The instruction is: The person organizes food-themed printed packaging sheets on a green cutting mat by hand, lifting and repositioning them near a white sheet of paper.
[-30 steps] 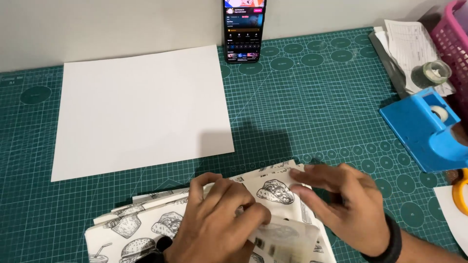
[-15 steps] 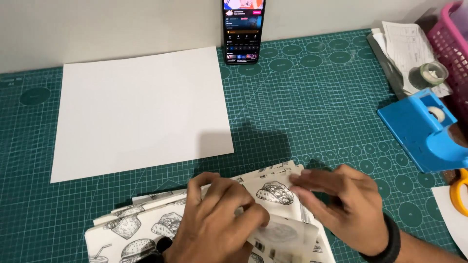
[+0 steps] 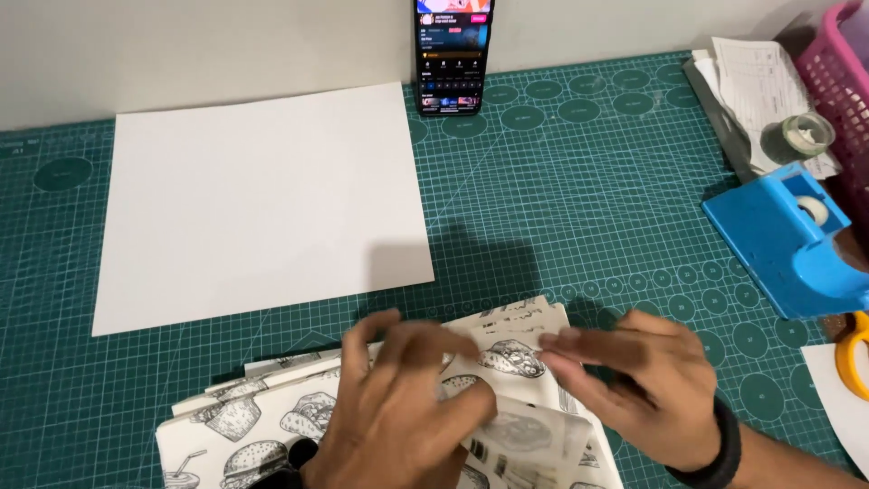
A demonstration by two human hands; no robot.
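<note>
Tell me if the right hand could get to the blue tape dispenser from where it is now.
Probably yes. The right hand rests on the printed paper, and only bare cutting mat lies between it and the blue tape dispenser at its right; nothing blocks that path.

White food-sketch-printed paper (image 3: 272,426), green gridded mat (image 3: 588,208), blue tape dispenser (image 3: 783,240).

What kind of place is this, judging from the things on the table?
Probably a home craft desk. A green cutting mat covers the table, with a blue tape dispenser and a blank white sheet on it, and both hands fold printed paper.
</note>
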